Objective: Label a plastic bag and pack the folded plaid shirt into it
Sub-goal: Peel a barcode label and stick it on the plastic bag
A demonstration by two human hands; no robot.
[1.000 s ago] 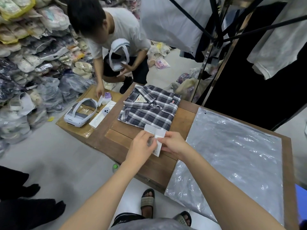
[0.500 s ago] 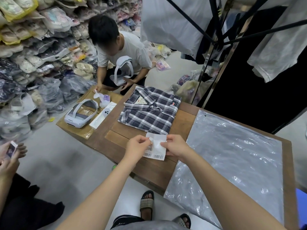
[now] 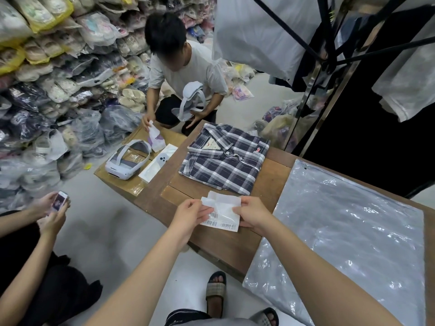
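Two large things share the brown wooden counter (image 3: 226,241), and their placing reads as preparation. The clear, crinkled plastic bag (image 3: 348,231) lies flat and spread over the counter's right part, its near edge hanging past the counter edge; laid out smooth like this, it offers a flat face for a sticker and, I judge, an easy mouth to slide a garment through later. The folded navy-and-white plaid shirt (image 3: 224,158) rests collar-away at the far side of the counter, just beside the bag but apart from it, so it waits within reach without covering the spot to be labelled.

Smaller, and in front of the shirt, is the white sheet of barcode labels (image 3: 222,214), held above the bare wood between both hands. The right hand (image 3: 253,214) has its grip clenched on the sheet's right edge, thumb on top, steadying it. The left hand (image 3: 190,215) pinches at the sheet's left side, where a pale strip curls up at the upper corner; this looks like one label being peeled from its backing, though the fingertips hide the exact seam.

Neither hand touches bag or shirt. By my reckoning the labelling step is under way and packing has not begun; the freed sticker could curl onto itself if handled loosely.
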